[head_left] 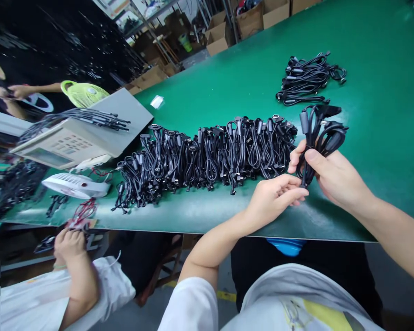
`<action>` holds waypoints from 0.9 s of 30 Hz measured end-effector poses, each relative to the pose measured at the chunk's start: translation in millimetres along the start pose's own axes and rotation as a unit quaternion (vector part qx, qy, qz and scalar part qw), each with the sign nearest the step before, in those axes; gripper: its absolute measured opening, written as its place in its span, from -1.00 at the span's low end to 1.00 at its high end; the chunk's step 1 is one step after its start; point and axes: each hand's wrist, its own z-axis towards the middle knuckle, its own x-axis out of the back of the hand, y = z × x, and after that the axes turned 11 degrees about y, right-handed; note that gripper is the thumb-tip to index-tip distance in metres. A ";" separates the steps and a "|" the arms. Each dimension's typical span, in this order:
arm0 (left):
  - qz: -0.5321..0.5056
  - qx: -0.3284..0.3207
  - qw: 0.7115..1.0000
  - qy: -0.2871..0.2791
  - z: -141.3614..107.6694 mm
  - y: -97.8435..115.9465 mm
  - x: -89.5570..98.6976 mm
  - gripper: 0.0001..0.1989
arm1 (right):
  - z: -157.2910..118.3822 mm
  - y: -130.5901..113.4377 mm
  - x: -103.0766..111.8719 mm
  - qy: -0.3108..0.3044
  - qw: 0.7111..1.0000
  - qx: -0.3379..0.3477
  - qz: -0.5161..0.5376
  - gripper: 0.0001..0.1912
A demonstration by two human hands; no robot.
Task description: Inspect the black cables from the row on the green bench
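My right hand (331,177) grips a coiled black cable (320,133) above the green table (227,82), thumb pressed on the bundle. My left hand (278,192) pinches the lower end of the same cable beside it. Just left of both hands lies a long row of several bundled black cables (207,156). A smaller heap of black cables (308,79) rests farther back on the right.
A beige test machine (86,133) with cables laid on it stands at the left, a white fan (74,185) in front of it. A co-worker's hand (69,243) works at the lower left; another person's arm (31,89) is far left. Cardboard boxes (217,39) stand behind.
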 end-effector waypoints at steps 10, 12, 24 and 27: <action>-0.220 0.120 0.953 -0.170 10.1 -7.6 6.5 -0.49 | -1.7 -6.0 4.9 0.001 0.996 0.026 -0.087 -0.59; -0.236 0.130 0.947 -0.175 10.8 -9.5 5.0 -0.50 | -2.9 -7.9 3.7 -0.005 0.997 0.013 -0.075 -0.61; -0.175 0.100 0.967 -0.153 12.3 -18.3 3.2 -0.43 | -7.6 -18.3 -6.7 0.030 0.994 0.031 -0.105 -0.54; -0.166 0.090 0.972 -0.143 14.3 -21.3 3.1 -0.45 | -10.6 -17.1 -7.5 0.022 0.995 0.013 -0.098 -0.57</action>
